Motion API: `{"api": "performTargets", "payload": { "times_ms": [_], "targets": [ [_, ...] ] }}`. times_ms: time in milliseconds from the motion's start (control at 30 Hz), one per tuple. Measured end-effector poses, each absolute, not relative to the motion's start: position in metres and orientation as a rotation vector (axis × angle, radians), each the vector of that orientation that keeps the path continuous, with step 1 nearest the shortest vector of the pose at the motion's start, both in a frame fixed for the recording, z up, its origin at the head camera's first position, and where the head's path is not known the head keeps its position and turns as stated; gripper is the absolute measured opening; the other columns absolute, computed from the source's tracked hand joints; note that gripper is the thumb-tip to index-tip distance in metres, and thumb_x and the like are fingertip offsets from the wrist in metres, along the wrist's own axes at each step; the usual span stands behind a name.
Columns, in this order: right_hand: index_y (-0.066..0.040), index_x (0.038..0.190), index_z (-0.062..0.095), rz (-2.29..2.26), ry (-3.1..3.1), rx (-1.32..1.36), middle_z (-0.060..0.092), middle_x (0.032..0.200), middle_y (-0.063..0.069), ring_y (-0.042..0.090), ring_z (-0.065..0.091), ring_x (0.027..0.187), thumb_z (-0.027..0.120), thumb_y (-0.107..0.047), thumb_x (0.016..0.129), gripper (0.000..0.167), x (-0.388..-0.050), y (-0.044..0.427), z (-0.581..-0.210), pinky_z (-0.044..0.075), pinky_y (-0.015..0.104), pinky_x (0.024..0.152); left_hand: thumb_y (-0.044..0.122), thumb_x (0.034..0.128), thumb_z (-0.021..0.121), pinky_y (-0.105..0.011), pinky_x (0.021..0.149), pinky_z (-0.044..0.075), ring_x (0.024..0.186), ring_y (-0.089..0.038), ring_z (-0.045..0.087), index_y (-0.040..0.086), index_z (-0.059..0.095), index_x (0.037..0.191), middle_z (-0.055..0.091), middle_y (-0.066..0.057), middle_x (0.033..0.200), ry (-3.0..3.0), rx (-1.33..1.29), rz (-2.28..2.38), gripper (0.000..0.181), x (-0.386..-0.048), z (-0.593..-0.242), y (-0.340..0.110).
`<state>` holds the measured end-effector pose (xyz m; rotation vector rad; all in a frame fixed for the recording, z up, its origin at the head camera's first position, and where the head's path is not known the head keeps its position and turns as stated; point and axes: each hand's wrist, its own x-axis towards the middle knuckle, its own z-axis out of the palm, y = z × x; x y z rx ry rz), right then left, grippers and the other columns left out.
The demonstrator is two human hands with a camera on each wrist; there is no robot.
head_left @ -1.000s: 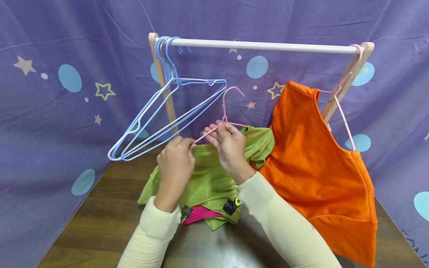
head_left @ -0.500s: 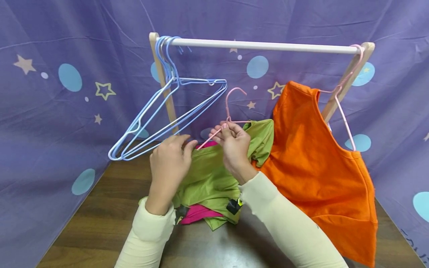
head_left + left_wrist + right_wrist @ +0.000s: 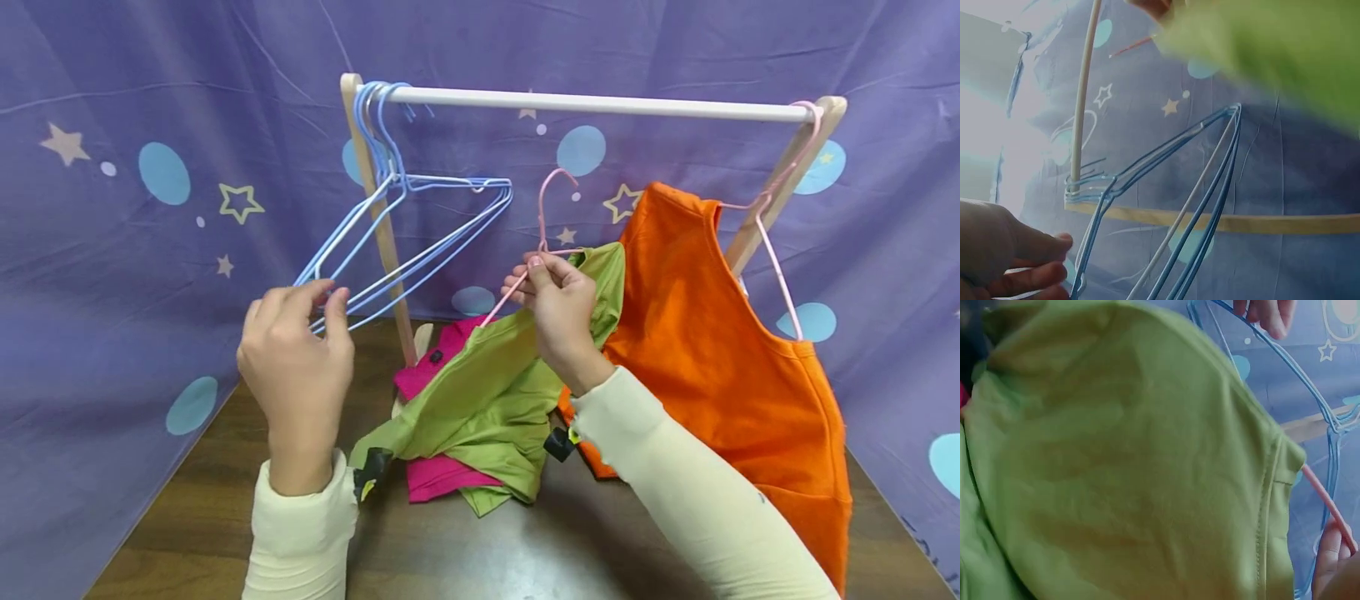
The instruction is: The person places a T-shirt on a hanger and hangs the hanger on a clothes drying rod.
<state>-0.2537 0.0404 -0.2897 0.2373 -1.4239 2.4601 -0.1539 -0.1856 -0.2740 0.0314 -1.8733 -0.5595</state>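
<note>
In the head view my right hand (image 3: 566,308) pinches a pink hanger (image 3: 542,208) just under its hook, with the thumb on the near side. A green T-shirt (image 3: 480,392) hangs from the hanger, its far right shoulder over one arm and the other arm reaching into the neckline. The shirt's left part stretches down toward my left wrist. My left hand (image 3: 296,367) is raised at the left, thumb and forefinger apart, holding nothing; it overlaps the blue and white hangers (image 3: 442,258) in this view. In the right wrist view green cloth (image 3: 1135,462) fills most of the picture.
A rack with a white rail (image 3: 585,102) stands at the back. An orange top (image 3: 705,358) hangs from another pink hanger (image 3: 780,275) at its right end. A magenta garment (image 3: 446,479) lies under the green shirt on the wooden table (image 3: 187,517).
My left hand has let go of the pink hanger and moved left. My right hand has lifted the hanger up and right, pulling the green shirt; more magenta cloth shows behind it.
</note>
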Motion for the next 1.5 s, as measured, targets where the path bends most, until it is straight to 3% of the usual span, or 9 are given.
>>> {"api": "performTargets", "payload": {
  "times_ms": [233,667,933,1500],
  "targets": [
    [0.007,0.100,0.066,2.412,-1.492,0.312,0.067,0.076,0.011,0.016,0.070,0.063,0.056,0.000,0.103,0.013,-0.253,0.059,-0.270,0.062,0.033,0.065,0.011,0.0927,0.075,-0.054,0.075,0.044,0.086,-0.046,0.057,-0.001,0.078,0.102,0.071,-0.022,0.097,-1.823,0.078,-0.587,0.016,-0.157,-0.275,-0.188],
    [0.004,0.093,0.071,2.404,-1.609,0.455,0.067,0.072,0.010,0.016,0.068,0.058,0.061,-0.001,0.101,0.014,-0.244,0.105,-0.229,0.062,0.031,0.065,0.004,0.0920,0.073,-0.058,0.078,0.049,0.090,-0.047,0.062,-0.002,0.077,0.103,0.074,-0.020,0.102,-1.891,0.071,-0.530,0.013,-0.163,-0.281,-0.190],
    [0.003,0.093,0.073,2.400,-1.653,0.487,0.068,0.072,0.009,0.015,0.067,0.057,0.062,0.000,0.099,0.014,-0.231,0.130,-0.216,0.061,0.028,0.063,0.002,0.0919,0.073,-0.054,0.079,0.046,0.090,-0.047,0.057,-0.002,0.077,0.107,0.070,-0.022,0.102,-1.875,0.083,-0.530,0.016,-0.167,-0.282,-0.192],
    [0.013,0.096,0.072,2.404,-1.682,0.529,0.069,0.078,0.015,0.020,0.062,0.059,0.071,0.001,0.093,0.013,-0.223,0.187,-0.179,0.054,0.026,0.053,0.006,0.0935,0.072,-0.053,0.081,0.043,0.093,-0.050,0.053,-0.003,0.074,0.114,0.067,-0.025,0.107,-1.913,0.084,-0.503,0.022,-0.168,-0.284,-0.199]
  ]
}}
